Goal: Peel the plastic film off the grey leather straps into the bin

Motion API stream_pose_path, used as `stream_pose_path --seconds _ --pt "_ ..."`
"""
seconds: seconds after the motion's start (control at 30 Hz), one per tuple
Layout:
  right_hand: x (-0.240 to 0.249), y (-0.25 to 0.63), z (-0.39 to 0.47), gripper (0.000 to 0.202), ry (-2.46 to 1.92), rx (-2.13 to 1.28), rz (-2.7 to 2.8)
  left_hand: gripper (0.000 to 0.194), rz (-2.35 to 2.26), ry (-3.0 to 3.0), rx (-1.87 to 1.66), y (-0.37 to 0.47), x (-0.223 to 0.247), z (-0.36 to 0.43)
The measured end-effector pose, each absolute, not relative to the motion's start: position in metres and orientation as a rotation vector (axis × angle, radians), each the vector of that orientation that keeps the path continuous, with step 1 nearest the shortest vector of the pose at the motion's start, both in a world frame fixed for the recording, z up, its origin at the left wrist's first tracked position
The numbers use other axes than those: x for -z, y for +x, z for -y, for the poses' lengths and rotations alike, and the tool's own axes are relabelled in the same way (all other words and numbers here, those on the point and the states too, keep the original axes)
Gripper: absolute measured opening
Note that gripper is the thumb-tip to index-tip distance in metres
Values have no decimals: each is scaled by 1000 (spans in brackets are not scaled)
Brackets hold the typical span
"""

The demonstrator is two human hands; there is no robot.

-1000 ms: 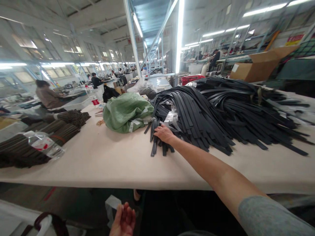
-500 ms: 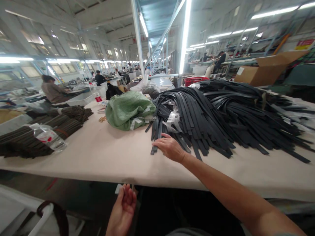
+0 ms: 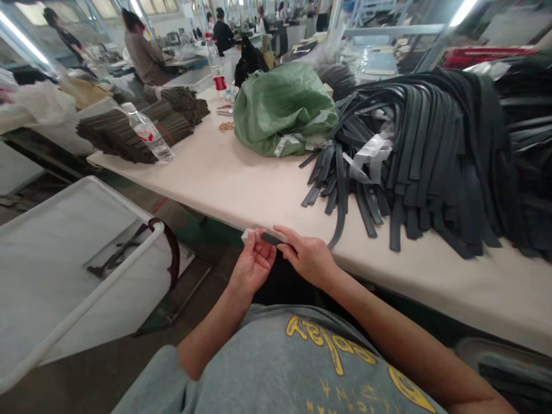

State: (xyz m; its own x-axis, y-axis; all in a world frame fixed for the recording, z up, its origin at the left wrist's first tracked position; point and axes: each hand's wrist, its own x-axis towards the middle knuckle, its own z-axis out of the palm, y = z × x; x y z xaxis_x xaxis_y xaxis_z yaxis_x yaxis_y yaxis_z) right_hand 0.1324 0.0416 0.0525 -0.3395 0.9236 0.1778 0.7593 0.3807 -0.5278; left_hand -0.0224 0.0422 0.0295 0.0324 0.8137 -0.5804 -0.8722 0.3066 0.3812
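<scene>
Strap [image 3: 272, 238], one, in right grip [image 3: 311, 260], one green sack [image 3: 282, 109]

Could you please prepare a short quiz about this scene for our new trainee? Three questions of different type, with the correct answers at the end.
1. Multiple choice. What does the right hand hold?
A) a bottle
B) a dark strip
C) a cardboard box

2. True or false? In the picture, the green sack lies to the left of the heaped black strips.

3. Fill in the gap. The small white piece is held at the fingertips of the ____ hand.

Key: 1. B; 2. true; 3. left.
</scene>
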Motion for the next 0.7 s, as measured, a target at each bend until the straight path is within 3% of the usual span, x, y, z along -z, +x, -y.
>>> stream_pose_path --seconds 0.17,0.53,0.7 --pt "-48 124 -44 43 -1479 -354 2270 25 -794 -110 -1270 -21 -28 -41" --pt "-43 108 -48 41 -1454 -400 2355 27 -768 -104 -1229 -21 -14 -39" --pt "-58 117 -54 44 -1456 -442 2453 20 -842 -138 -1301 -32 -3 -46"
